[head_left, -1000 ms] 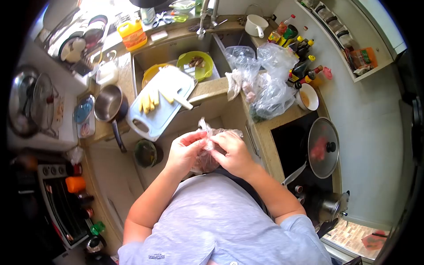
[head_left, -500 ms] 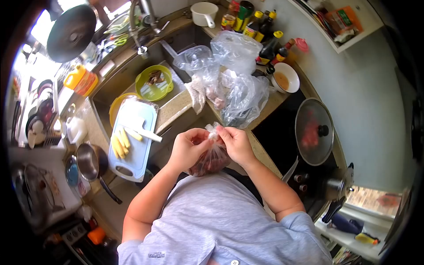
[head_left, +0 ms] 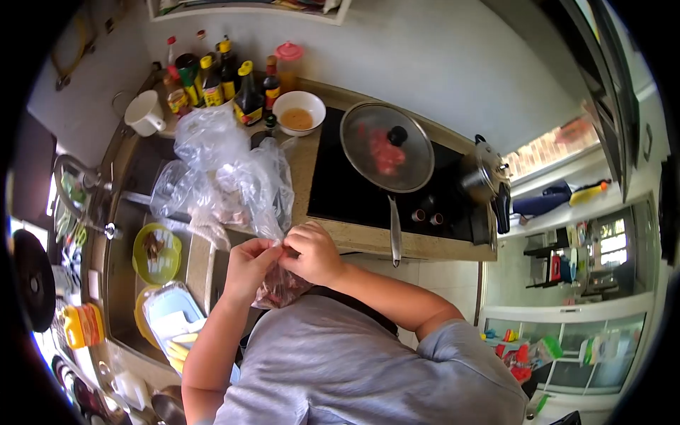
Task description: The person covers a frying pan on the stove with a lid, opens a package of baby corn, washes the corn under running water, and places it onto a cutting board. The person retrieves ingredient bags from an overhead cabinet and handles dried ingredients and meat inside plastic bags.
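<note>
Close to my waist hangs a clear plastic bag (head_left: pixel 280 289) with dark reddish contents that look like meat. My left hand (head_left: pixel 248 268) pinches the gathered neck of this bag from the left. From the right, the closed fingers of my right hand (head_left: pixel 313 253) grip the same neck, close against the left fingertips. Whether the neck is knotted I cannot tell, as fingers cover it. Just beyond my hands, crumpled clear plastic bags (head_left: pixel 241 180) lie on the counter by the sink, with a pale cloth (head_left: pixel 207 225) at their edge.
On the black cooktop (head_left: pixel 326 177) sits a glass-lidded pan (head_left: pixel 354 166) with red food inside; its handle juts past the counter edge. A pressure cooker (head_left: pixel 482 173) stands farther right. Nearby are a white bowl (head_left: pixel 297 113) of brown liquid, sauce bottles (head_left: pixel 248 99) and a blue cutting board (head_left: pixel 173 304).
The view has swung right, so the cooktop is now central and the sink lies left. Both hands stay on the bag's neck, with the right hand's fingers now curled in closer.
</note>
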A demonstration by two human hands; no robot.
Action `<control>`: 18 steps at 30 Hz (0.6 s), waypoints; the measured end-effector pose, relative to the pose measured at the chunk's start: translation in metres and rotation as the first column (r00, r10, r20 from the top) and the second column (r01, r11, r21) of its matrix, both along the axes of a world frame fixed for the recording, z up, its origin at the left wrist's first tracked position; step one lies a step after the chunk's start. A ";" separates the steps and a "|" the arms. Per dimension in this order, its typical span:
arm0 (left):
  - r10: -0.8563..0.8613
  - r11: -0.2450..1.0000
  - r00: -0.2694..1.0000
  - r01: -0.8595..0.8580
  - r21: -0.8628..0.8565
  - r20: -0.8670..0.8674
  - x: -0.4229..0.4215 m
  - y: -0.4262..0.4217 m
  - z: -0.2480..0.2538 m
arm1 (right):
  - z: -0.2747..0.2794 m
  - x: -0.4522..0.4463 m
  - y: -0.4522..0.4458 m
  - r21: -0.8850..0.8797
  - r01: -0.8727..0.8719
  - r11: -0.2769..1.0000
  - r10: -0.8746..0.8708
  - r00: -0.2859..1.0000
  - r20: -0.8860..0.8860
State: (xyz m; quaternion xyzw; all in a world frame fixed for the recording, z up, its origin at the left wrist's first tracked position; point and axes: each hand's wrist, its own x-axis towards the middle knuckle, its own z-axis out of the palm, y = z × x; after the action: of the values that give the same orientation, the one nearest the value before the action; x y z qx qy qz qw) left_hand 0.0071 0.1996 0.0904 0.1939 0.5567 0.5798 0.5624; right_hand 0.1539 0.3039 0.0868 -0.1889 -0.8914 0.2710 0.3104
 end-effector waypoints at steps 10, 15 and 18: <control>-0.113 0.992 0.936 0.123 0.008 -0.333 0.019 0.025 -0.004 | -0.012 0.019 -0.007 -0.023 0.261 0.965 -0.262 0.954 -0.143; -0.021 0.994 0.881 0.068 0.083 -0.473 0.019 0.031 -0.009 | -0.011 0.024 0.004 0.042 0.194 0.980 -0.182 0.963 -0.201; -0.014 0.994 0.892 0.061 0.091 -0.452 0.024 0.030 -0.001 | -0.006 0.030 0.004 0.025 0.129 0.991 -0.123 0.979 -0.165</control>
State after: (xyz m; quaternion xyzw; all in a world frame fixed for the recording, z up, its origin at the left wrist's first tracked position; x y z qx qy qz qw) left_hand 0.0309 0.2297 0.0893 0.3622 0.6376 0.5359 0.4185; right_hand 0.1844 0.3081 0.0806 -0.2164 -0.8540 0.2493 0.4021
